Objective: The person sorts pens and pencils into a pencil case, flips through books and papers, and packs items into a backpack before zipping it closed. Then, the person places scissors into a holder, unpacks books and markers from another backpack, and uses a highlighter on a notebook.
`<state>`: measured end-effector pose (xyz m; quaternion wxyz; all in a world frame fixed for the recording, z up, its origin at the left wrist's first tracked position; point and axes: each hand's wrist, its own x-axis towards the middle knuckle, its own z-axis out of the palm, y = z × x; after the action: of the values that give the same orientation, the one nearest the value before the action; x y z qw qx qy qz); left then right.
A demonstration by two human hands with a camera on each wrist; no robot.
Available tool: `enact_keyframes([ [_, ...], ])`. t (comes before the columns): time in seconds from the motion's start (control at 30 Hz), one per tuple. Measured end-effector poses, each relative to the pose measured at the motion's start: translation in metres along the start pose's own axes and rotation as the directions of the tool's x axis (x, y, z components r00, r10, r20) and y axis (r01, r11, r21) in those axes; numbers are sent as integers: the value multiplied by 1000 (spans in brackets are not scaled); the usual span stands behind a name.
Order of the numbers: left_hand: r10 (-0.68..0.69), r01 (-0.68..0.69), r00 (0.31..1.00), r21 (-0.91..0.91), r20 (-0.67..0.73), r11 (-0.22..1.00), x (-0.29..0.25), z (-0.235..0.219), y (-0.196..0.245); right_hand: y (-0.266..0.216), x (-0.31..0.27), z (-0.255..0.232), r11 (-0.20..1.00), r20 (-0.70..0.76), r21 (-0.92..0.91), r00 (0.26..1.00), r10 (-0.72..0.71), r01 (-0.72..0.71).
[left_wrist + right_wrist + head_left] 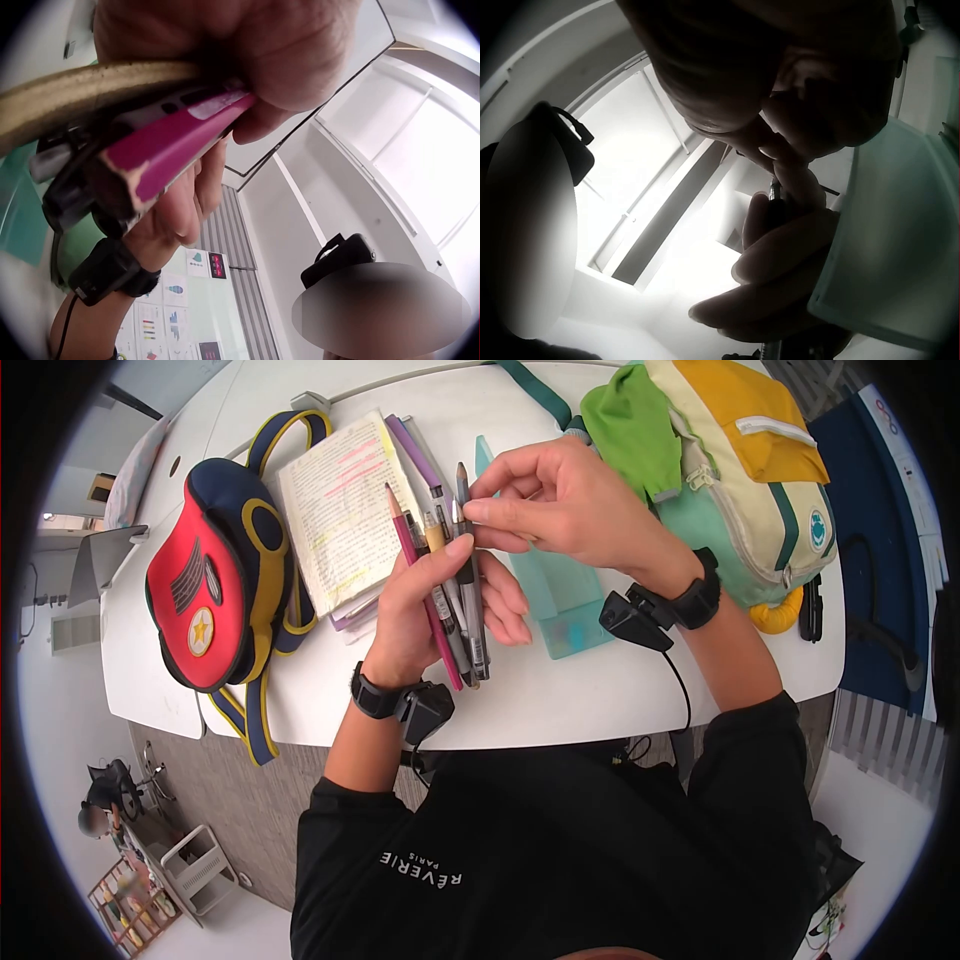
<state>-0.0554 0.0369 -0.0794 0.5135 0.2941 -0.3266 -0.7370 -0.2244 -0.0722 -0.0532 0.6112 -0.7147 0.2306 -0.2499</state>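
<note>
My left hand (pixel 398 625) grips a bundle of several pens and pencils over the table's front part. A magenta pencil (pixel 434 605) stands out at the bundle's left side, its sharpened tip pointing away from me. In the left wrist view the blunt end of that magenta pencil (pixel 176 146) shows close up beside darker pens. My right hand (pixel 575 505) pinches the upper end of a pen (pixel 459 512) in the bundle with thumb and fingers. Below the right hand lies a translucent teal pencil case (pixel 565 635), which also shows in the right wrist view.
An open notebook (pixel 335 525) with handwriting and highlighted lines lies behind the left hand, a purple item (pixel 412 450) at its edge. A red and navy backpack (pixel 215 590) stands left on the white table (pixel 350 715); a green, cream and yellow backpack (pixel 740 490) stands right.
</note>
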Motion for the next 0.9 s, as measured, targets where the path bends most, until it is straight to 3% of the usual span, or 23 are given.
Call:
enact_keyframes([
  [0.07, 7, -7, 996, -2, -94, 1000, 1, 8, -1, -2, 0, -1, 1000, -16, 18, 1000, 23, -23],
  [0.13, 5, -11, 997, -76, -75, 997, 2, 2, -2, -4, -1, -2, 998, -35, 34, 998, 51, -50],
  [0.2, 6, -14, 998, -148, -56, 989, 4, -6, -5, -4, -1, -5, 967, -141, 255, 989, 44, -7],
  [0.27, 54, -91, 978, -179, -201, 980, 5, -13, -10, -5, 0, -11, 964, -199, 267, 979, 41, 14],
  [0.4, 152, -192, 965, -180, -212, 965, 6, -20, -8, -19, -1, -33, 922, -345, 366, 939, 11, 124],
  [0.53, 202, -231, 941, -79, -270, 970, 5, -19, -5, -23, -5, -49, 964, -319, 260, 948, 25, 62],
  [0.6, 186, -220, 939, -89, -289, 971, 5, -18, -5, -30, -5, -52, 996, -211, 50, 974, 79, -70],
  [0.63, 201, -235, 936, -88, -290, 968, 5, -19, -5, -34, -2, -46, 980, -264, -57, 949, 171, -192],
  [0.67, 216, -250, 932, -88, -290, 964, 5, -19, -5, -32, 0, -43, 979, -275, -50, 945, 177, -198],
  [0.73, 209, -237, 935, -68, -285, 969, 5, -19, -6, -25, 1, -41, 945, -331, -224, 931, 154, -237],
  [0.77, 218, -243, 932, -50, -290, 969, 5, -19, -6, -12, -2, -41, 919, -295, -355, 953, 64, -171],
  [0.9, 220, -238, 926, -23, -306, 971, 5, -20, -7, 17, 2, -41, 826, -212, -510, 966, 148, -239],
])
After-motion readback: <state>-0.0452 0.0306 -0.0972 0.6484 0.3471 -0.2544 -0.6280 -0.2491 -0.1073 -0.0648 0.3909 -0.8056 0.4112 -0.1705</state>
